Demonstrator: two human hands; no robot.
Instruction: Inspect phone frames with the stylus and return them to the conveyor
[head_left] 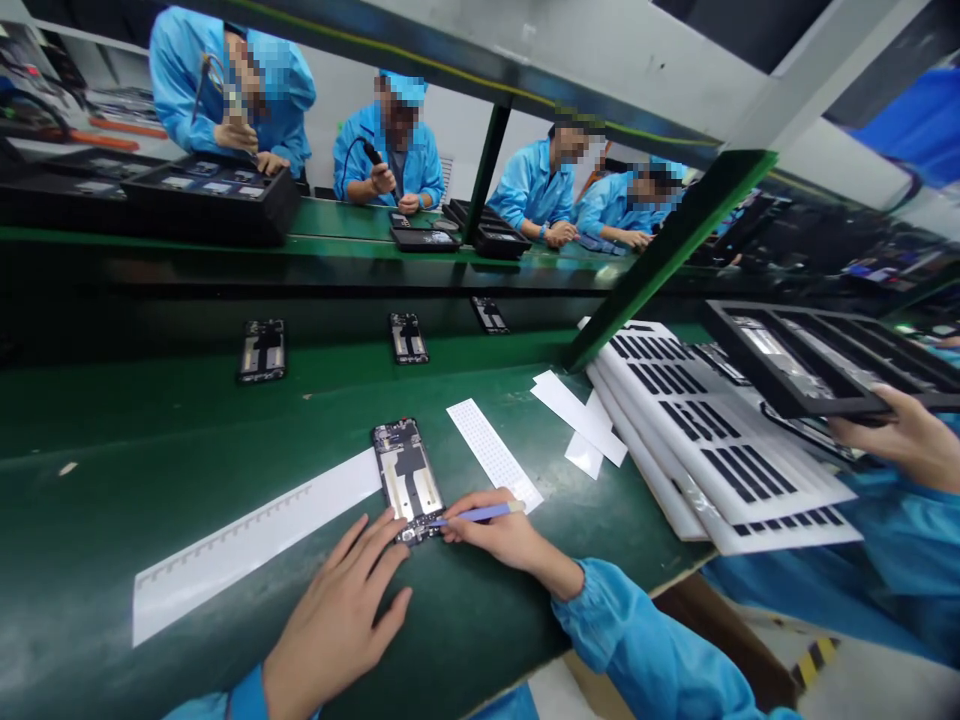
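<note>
An open phone frame (406,478) lies on the green bench mat (150,500) in front of me. My left hand (341,610) rests flat beside it with fingers stretched out, the fingertips touching the frame's near end. My right hand (504,535) is closed around blue tweezers (472,515), whose tip points at the bottom edge of the frame. A long white backing strip (247,545) lies left of the frame and a white dotted sticker sheet (493,455) lies just right of it.
Three more phone frames (262,349) sit on the conveyor belt behind. White sheets with black strips (720,440) are stacked at right, where a neighbour's hand (904,435) holds a black tray (817,360). Several workers in blue sit across the line. A green post (660,260) slants up.
</note>
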